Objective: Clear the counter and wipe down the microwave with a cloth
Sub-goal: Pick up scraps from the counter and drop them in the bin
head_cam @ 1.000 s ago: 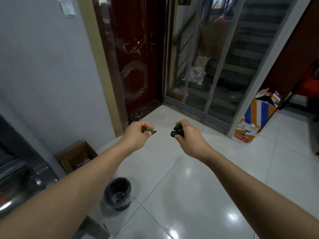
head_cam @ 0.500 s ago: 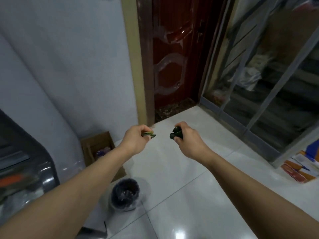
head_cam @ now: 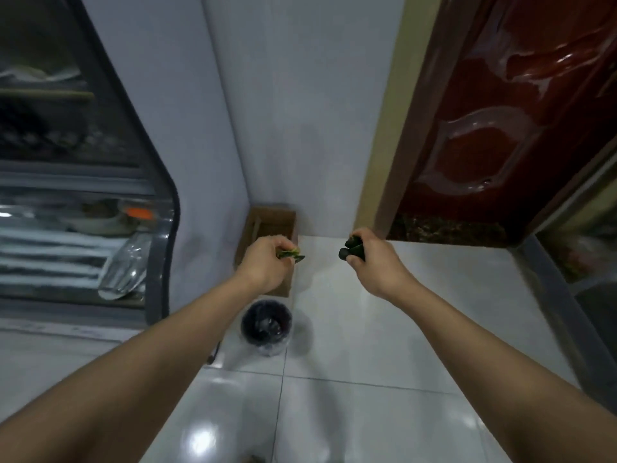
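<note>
My left hand (head_cam: pixel 263 262) pinches a small green scrap (head_cam: pixel 291 254) with a yellowish edge, held out above the floor near a cardboard box. My right hand (head_cam: pixel 370 259) grips a few dark green pieces (head_cam: pixel 351 249), their ends sticking out to the left of my fingers. Both arms reach forward, with the hands about a hand's width apart. A small bin with a black liner (head_cam: pixel 266 325) stands on the white tiled floor below and between my forearms. No microwave, counter or cloth shows in this view.
A brown cardboard box (head_cam: pixel 269 222) sits in the wall corner behind my left hand. A glass-fronted cabinet (head_cam: pixel 83 208) holding dishes fills the left side. A dark red door (head_cam: pixel 494 115) stands at the right, with a metal-framed glass panel (head_cam: pixel 567 279) beyond it.
The view has swung left and down. The bin and cardboard box now lie nearly under my hands, and the cabinet has come into view. Both hands keep their hold on the green pieces.
</note>
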`<control>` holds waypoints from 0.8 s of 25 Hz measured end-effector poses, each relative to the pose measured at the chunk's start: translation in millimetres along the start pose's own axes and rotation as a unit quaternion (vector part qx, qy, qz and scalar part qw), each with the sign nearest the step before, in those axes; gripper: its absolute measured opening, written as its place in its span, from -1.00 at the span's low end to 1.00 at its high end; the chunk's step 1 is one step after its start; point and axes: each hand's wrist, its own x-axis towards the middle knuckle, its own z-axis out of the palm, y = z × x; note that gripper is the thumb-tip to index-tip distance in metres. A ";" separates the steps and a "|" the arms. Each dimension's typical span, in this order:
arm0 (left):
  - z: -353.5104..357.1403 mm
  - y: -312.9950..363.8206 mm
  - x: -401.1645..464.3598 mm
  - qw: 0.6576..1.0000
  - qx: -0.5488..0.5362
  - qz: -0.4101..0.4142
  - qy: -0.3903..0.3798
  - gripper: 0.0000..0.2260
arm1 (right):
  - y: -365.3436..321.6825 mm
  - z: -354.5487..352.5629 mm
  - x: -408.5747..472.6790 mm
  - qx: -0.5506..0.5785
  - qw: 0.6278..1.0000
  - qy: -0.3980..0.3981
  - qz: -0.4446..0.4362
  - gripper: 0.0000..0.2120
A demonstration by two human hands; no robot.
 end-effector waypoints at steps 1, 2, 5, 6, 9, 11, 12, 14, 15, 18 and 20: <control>0.8 -2.5 -3.5 1.000 -0.003 -0.015 0.016 -0.87 | 1.0 2.6 5.0 0.002 1.000 -0.014 -0.012 -0.73; 1.4 -5.2 -6.1 0.999 -0.012 -0.030 0.032 -0.86 | 0.9 6.4 10.0 0.004 0.999 -0.028 -0.024 -0.72; 0.1 -13.1 -5.8 0.994 -0.048 -0.073 0.070 -0.86 | -4.5 20.1 27.4 0.010 0.996 -0.065 -0.056 -0.70; -1.9 -16.1 -2.9 0.992 -0.056 -0.082 0.079 -0.86 | -7.9 25.5 35.4 0.009 0.995 -0.077 -0.066 -0.68; -9.9 -27.5 13.3 0.987 -0.058 -0.100 0.108 -0.90 | -20.2 42.0 61.8 -0.007 0.988 -0.117 -0.095 -0.64; -15.9 -34.8 27.5 0.985 -0.054 -0.106 0.126 -0.90 | -28.4 50.8 81.7 -0.017 0.984 -0.134 -0.118 -0.62; -18.2 -37.5 32.9 0.984 -0.049 -0.110 0.134 -0.90 | -31.7 54.1 90.5 -0.020 0.982 -0.139 -0.130 -0.62; -23.0 -41.1 43.5 0.981 -0.035 -0.118 0.150 -0.88 | -37.1 59.6 107.6 -0.018 0.978 -0.153 -0.138 -0.62; -25.1 -42.5 48.8 0.980 -0.030 -0.121 0.158 -0.88 | -39.1 62.9 115.8 -0.014 0.978 -0.157 -0.139 -0.62; -29.8 -42.9 66.3 0.972 -0.018 -0.136 0.189 -0.88 | -44.5 71.8 141.0 -0.010 0.972 -0.176 -0.156 -0.64; -28.8 -41.7 78.9 0.967 -0.008 -0.151 0.206 -0.90 | -44.9 78.1 160.0 -0.014 0.965 -0.195 -0.177 -0.65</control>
